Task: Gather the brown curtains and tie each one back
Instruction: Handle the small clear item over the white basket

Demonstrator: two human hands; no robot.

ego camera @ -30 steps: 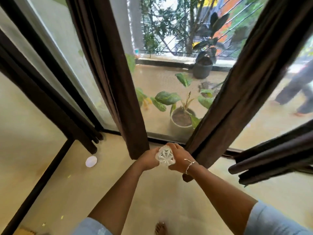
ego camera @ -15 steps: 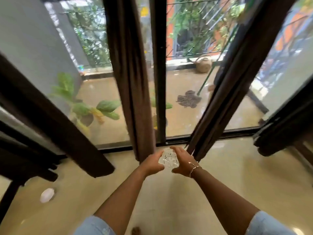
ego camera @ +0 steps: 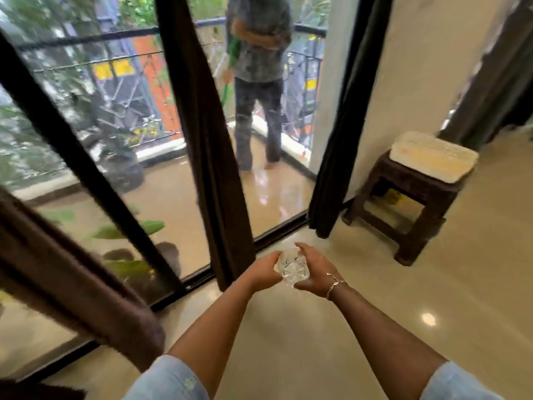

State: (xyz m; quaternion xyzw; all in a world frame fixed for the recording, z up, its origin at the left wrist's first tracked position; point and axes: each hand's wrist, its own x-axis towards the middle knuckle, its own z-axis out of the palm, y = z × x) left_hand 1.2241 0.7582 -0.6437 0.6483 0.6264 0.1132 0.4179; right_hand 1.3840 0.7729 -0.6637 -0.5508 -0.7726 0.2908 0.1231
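Both my hands hold one clear, faceted plastic piece [ego camera: 293, 268] low in front of me. My left hand [ego camera: 264, 269] grips its left side and my right hand [ego camera: 313, 269], with a bracelet at the wrist, cups its right side. A gathered brown curtain [ego camera: 207, 140] hangs straight down just beyond my hands, its hem near the floor. Another brown curtain [ego camera: 75, 287] slants across the lower left. A darker gathered curtain [ego camera: 343, 134] hangs by the wall at the right end of the glass.
A glass sliding door with a black frame [ego camera: 75, 157] fills the left and middle. A person [ego camera: 259, 82] stands on the wet balcony outside. A dark wooden stool [ego camera: 409, 197] bearing a white container [ego camera: 432, 155] stands at the right wall. Potted plants sit outside.
My view has swung to the right, bringing the stool, the wall and the person on the balcony into sight. My hands keep the same hold on the clear piece.
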